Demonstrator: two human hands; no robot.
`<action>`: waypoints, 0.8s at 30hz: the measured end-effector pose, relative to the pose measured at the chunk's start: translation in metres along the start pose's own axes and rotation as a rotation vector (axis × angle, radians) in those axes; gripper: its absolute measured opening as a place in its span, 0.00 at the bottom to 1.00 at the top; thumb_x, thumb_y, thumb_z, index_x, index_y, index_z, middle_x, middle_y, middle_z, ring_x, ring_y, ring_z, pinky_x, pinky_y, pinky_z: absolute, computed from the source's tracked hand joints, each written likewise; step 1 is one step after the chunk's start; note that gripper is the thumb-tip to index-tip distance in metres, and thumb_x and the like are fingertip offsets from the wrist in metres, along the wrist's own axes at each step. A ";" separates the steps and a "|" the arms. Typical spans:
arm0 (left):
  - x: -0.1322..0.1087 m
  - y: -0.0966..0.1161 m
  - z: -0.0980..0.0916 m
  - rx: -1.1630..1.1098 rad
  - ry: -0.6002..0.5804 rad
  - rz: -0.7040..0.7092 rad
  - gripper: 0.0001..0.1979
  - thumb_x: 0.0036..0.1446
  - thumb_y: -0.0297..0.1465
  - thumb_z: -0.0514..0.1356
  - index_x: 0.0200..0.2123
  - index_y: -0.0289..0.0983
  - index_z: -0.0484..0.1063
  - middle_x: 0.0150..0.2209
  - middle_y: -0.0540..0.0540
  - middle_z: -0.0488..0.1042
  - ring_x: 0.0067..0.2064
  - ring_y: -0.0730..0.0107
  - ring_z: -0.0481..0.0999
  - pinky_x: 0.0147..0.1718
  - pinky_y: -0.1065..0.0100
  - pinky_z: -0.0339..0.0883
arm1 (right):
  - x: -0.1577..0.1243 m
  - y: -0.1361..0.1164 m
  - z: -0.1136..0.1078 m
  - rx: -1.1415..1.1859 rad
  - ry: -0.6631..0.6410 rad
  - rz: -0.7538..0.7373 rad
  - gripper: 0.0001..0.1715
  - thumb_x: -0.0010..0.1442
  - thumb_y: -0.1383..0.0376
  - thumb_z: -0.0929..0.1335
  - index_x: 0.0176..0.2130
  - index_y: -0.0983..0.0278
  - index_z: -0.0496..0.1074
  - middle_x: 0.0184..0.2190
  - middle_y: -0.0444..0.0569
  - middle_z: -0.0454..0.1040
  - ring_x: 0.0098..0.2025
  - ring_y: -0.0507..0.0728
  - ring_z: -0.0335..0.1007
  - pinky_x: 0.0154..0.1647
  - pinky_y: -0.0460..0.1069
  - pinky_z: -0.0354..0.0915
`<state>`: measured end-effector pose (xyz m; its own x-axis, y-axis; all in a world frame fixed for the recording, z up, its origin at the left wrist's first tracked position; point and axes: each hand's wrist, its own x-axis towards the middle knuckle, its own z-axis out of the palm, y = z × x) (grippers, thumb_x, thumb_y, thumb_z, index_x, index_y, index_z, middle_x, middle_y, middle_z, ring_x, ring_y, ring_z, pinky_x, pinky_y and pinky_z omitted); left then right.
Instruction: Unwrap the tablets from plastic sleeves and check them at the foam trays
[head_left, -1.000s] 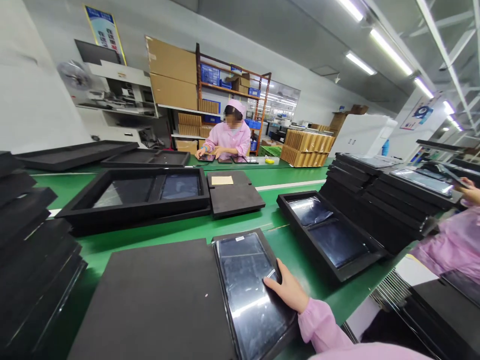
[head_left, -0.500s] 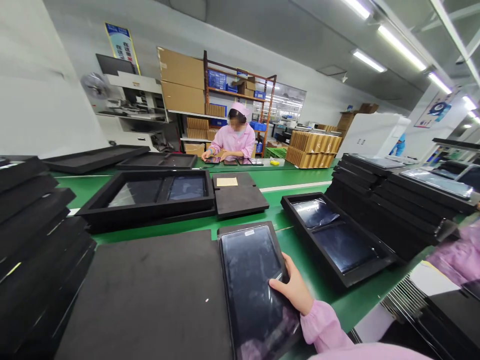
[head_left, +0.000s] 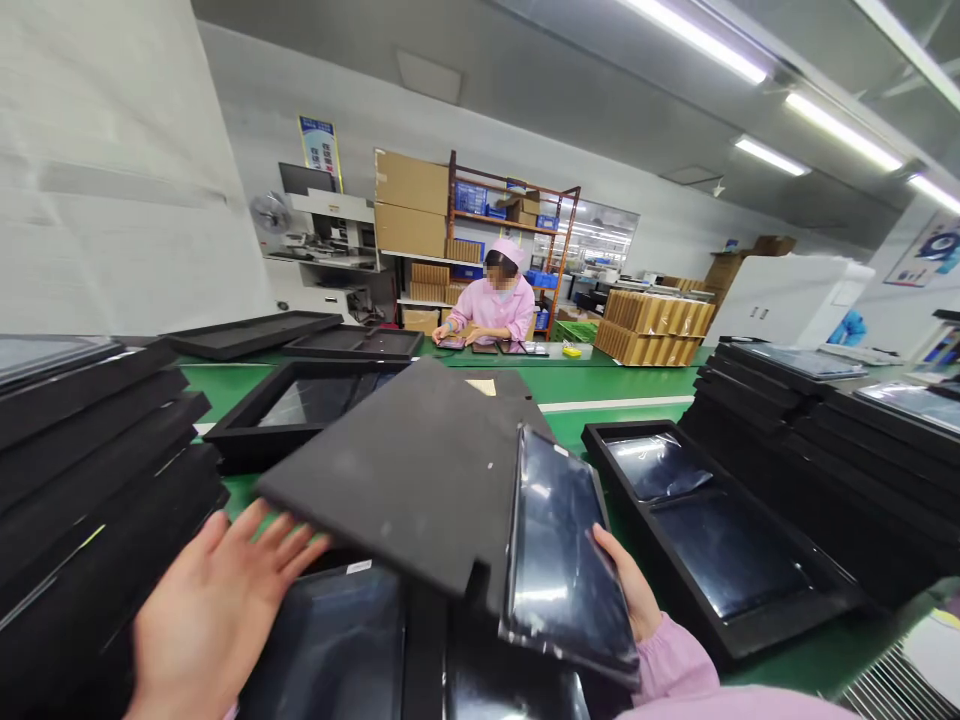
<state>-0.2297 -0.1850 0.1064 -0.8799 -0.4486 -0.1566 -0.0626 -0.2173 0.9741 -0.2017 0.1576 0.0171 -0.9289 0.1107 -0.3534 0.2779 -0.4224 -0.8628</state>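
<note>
My right hand [head_left: 634, 590] grips a dark glass screen panel in clear film [head_left: 570, 560] by its right side, thumb on the face, tilted up. My left hand [head_left: 217, 590], somewhat blurred, has its fingers stretched out and apart at the near left edge of a black foam sheet [head_left: 397, 470]. Whether the fingertips touch the sheet I cannot tell. The sheet slants over a black foam tray, its right part behind the held panel. In that tray lie a dark screen panel [head_left: 330, 640] and another panel [head_left: 517, 695], partly covered.
Stacks of black foam trays rise at left [head_left: 90, 490] and right [head_left: 840, 470]. An open tray with two panels [head_left: 750, 630] lies right of my hand, another tray [head_left: 225, 435] behind the sheet. Across the green bench [head_left: 622, 385], a co-worker in pink [head_left: 499, 305] handles small panels.
My left hand has come into view. The foam sheet has lifted, tilted and shifted away, uncovering panels beneath. My right hand has raised its panel and moved it right. The camera view has shifted.
</note>
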 end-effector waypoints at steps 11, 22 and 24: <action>0.096 -0.060 0.140 0.424 -0.441 0.061 0.18 0.58 0.35 0.50 0.46 0.34 0.73 0.52 0.33 0.78 0.57 0.52 0.76 0.55 0.53 0.71 | 0.099 -0.072 0.033 0.200 0.240 -0.371 0.26 0.59 0.51 0.68 0.50 0.65 0.72 0.45 0.54 0.81 0.55 0.64 0.76 0.51 0.56 0.77; 0.087 -0.137 0.143 0.868 -0.694 0.276 0.28 0.58 0.36 0.54 0.59 0.30 0.69 0.67 0.33 0.63 0.70 0.52 0.57 0.70 0.53 0.45 | 0.239 -0.108 0.190 -0.052 0.005 -0.177 0.14 0.69 0.60 0.69 0.48 0.68 0.72 0.42 0.50 0.76 0.39 0.55 0.77 0.39 0.52 0.76; 0.089 -0.138 0.140 0.894 -0.733 0.298 0.27 0.59 0.37 0.52 0.59 0.31 0.69 0.66 0.35 0.65 0.69 0.53 0.60 0.70 0.53 0.48 | 0.261 -0.103 0.227 -0.103 -0.073 -0.128 0.14 0.69 0.61 0.69 0.49 0.68 0.72 0.45 0.51 0.76 0.41 0.55 0.76 0.41 0.53 0.76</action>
<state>-0.3654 -0.0741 -0.0190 -0.9564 0.2861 -0.0582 0.1393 0.6224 0.7702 -0.5279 0.0255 0.0958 -0.9726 0.0906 -0.2142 0.1762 -0.3138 -0.9330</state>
